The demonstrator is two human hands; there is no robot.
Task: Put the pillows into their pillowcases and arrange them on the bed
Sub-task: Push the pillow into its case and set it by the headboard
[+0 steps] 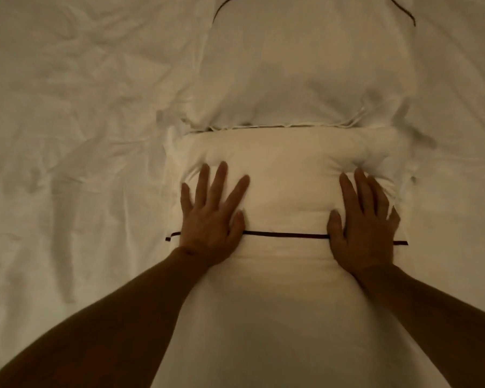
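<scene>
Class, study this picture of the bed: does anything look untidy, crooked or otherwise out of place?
The white bed sheet is heavily creased on the left. Both flat hands, left hand and right hand, press the near white pillow with dark piping, denting it. The far white pillow looks rumpled along its near edge. Nothing looks spilled or damaged.

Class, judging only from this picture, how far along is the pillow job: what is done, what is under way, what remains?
Done: the far pillow lies cased on the bed sheet. In hand: the left hand and right hand press flat, fingers spread, on the near pillow, across its pillowcase's dark trim line. Left: whether this one is fully cased cannot be seen; both pillows await final arranging.
</scene>
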